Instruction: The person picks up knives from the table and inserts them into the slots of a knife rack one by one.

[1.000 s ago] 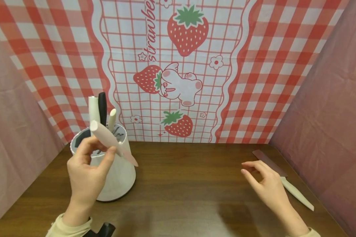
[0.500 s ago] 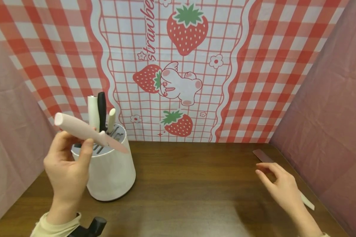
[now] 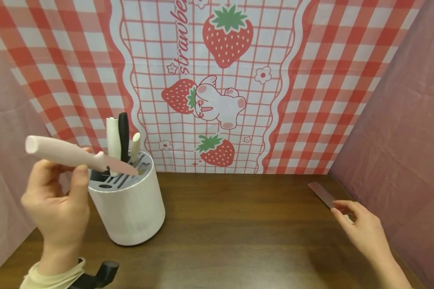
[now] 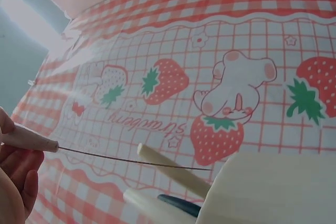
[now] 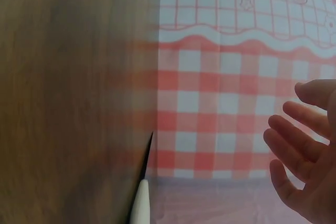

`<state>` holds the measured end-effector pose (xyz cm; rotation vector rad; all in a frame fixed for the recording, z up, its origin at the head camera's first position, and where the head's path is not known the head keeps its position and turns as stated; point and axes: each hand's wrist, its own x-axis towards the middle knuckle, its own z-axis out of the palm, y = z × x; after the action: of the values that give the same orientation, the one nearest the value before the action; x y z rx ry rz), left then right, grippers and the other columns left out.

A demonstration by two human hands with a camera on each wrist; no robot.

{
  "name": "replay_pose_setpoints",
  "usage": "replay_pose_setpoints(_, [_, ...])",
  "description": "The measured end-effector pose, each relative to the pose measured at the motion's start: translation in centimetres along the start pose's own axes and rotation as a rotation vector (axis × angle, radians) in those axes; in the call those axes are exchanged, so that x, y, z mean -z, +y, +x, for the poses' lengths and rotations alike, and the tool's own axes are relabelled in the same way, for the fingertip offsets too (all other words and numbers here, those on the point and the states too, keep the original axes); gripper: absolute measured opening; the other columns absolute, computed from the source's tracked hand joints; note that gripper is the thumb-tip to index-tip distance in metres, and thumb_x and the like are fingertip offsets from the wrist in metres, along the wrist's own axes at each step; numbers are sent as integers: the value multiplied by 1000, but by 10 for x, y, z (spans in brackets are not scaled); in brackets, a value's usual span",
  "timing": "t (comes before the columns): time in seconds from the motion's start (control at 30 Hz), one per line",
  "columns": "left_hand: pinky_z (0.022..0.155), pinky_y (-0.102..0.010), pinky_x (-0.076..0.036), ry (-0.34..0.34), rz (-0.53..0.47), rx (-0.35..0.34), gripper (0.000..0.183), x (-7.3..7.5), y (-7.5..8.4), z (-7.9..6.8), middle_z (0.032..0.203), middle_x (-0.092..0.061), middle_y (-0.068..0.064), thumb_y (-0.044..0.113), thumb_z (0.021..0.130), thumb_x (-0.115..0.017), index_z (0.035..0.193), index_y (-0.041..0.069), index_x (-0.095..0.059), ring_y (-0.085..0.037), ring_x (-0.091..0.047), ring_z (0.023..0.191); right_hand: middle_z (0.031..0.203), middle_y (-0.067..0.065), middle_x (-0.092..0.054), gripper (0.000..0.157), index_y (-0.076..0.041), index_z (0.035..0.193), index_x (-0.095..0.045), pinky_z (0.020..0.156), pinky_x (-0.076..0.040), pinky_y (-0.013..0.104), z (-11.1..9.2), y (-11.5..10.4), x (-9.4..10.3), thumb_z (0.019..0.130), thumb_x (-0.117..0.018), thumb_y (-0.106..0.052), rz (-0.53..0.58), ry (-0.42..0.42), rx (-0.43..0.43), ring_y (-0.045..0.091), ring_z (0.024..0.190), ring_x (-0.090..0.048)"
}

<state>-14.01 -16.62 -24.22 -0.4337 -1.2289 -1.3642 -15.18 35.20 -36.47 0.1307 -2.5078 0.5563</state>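
A small knife with a pale pink handle (image 3: 63, 153) and a pink blade is pinched in my left hand (image 3: 56, 200), between thumb and fingers. Its blade points right, across the top of the white knife block (image 3: 135, 214); in the left wrist view the blade (image 4: 131, 159) shows edge-on. My right hand (image 3: 365, 228) hovers over a cleaver-like knife (image 3: 321, 194) lying at the table's right side, covering much of its handle in the head view. From the right wrist, that knife's cream handle (image 5: 140, 203) appears apart from my loosely spread fingers (image 5: 294, 140).
A white handle (image 3: 113, 140), a black handle (image 3: 123, 134) and a cream handle (image 3: 135, 146) stand up from the block's slots. Behind the wooden table (image 3: 231, 233) hangs a strawberry-print cloth (image 3: 217, 100). Pink curtains (image 3: 394, 152) flank both sides.
My left hand has drawn the pink knife leftward, and the knife has turned closer to level. Meanwhile my right hand has shifted right, over the lying knife.
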Motion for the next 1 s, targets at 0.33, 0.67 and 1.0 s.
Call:
replay_pose_setpoints(0.33, [72, -18, -43, 5, 90, -69, 24, 10, -9, 4, 87, -69, -14, -1, 73, -65, 92, -16, -62, -10, -61, 74, 104, 20, -62, 36, -5, 112, -59, 62, -41, 51, -1, 17, 8, 89, -55, -33, -53, -96, -87, 45, 90, -55])
replay_pose_setpoints(0.67, [74, -15, -41, -44, 277, -114, 24, 13, -7, 3, 90, -70, -5, 2, 75, -62, 93, -14, -64, -3, -56, 76, 115, 30, -54, 49, 0, 119, -53, 67, -40, 57, -1, 40, 14, 92, -48, -40, -113, -287, -138, 53, 99, -48])
replay_pose_setpoints(1.0, [75, -13, -40, -85, 327, -173, 26, 16, -9, 0, 88, -68, -2, 7, 76, -62, 91, -15, -63, 2, -53, 77, 119, 37, -46, 58, 8, 124, -45, 69, -39, 64, -7, 61, 12, 93, -45, -41, -141, -471, -120, 58, 102, -42])
